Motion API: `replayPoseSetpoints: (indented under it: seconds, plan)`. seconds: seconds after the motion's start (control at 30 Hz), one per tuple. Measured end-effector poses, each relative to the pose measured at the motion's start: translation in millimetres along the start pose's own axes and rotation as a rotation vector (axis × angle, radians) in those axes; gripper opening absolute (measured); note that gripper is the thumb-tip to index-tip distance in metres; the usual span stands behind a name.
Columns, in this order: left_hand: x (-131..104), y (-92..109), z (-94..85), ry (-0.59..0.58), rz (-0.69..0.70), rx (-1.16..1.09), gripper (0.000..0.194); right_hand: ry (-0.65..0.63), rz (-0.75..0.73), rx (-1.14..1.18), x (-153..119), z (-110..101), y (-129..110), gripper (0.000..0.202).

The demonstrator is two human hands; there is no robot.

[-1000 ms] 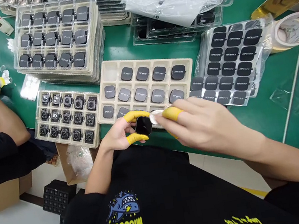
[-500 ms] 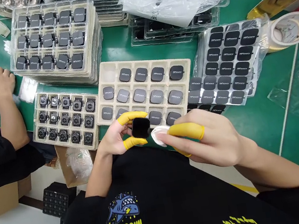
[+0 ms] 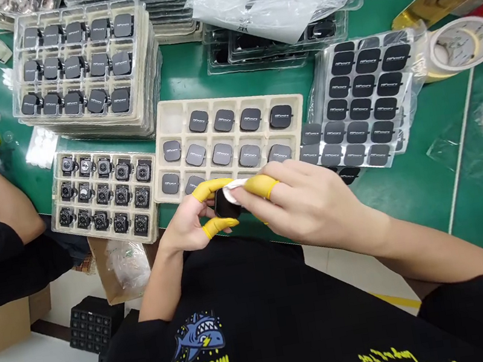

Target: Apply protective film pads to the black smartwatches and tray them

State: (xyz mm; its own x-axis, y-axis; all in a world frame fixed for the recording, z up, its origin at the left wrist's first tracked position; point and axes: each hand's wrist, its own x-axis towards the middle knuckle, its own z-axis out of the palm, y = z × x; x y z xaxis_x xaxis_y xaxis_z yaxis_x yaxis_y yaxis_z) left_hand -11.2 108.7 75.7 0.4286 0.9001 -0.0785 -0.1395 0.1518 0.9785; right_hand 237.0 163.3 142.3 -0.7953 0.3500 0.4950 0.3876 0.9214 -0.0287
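Observation:
Between yellow-covered fingertips, my left hand point(image 3: 192, 218) grips a black smartwatch point(image 3: 223, 207) by its edges, glossy screen facing up. My right hand point(image 3: 313, 203), also in yellow finger cots, pinches a folded white cloth point(image 3: 233, 192) that lies against the upper right of the screen and hides part of it. Just beyond both hands is a cream tray point(image 3: 174, 121) of dark square pieces lettered HiFuture, its top left pocket vacant. Left of it, a second tray point(image 3: 56, 219) carries watch bodies with their sensor backs up.
Stacked trays point(image 3: 143, 114) rise behind on the left. To the right are sheets of black stickers point(image 3: 360, 107), a tape roll point(image 3: 467, 44) and plastic-covered trays point(image 3: 259, 62). A co-worker's arm point(image 3: 4, 188) rests at the far left. An open carton point(image 3: 105, 276) stands below the table edge.
My right hand has moved left, bringing the white cloth from beside the watch onto its screen. My left hand stays nearly still. The co-worker's arm has shifted left.

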Motion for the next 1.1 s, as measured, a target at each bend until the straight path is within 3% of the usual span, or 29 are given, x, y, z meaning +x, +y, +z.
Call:
replayPoseSetpoints:
  seconds: [0.1,0.23,0.3,0.57,0.7,0.8,0.93,1.1]
  plan:
    - [-2,0,0.3,0.087,-0.025,-0.018,0.066,-0.043,0.086,-0.069,-9,-1,2,0.018]
    - [-4,2,-0.8,0.102,-0.012,-0.028,0.067,0.148,0.213,0.064,-22,-1,-1,0.026]
    - [-3,2,-1.4,0.090,-0.001,-0.023,0.066,0.186,0.225,0.128,-25,-2,-4,0.029]
    - [1,2,-5.2,-0.024,0.016,0.036,0.070,0.030,-0.039,0.274,-11,-5,-3,0.025]
    - [3,3,-6.4,-0.093,0.033,0.050,0.063,-0.032,-0.123,0.184,1,3,1,0.015]
    - [2,3,-7.0,-0.060,0.002,0.044,0.060,-0.038,-0.137,0.035,3,6,8,0.014]
    - [-5,3,-8.7,0.046,-0.005,0.012,0.061,-0.082,-0.028,-0.099,-12,6,19,0.020]
    - [-6,4,-9.2,0.050,0.009,0.000,0.062,0.124,0.219,0.127,-26,4,12,0.024]
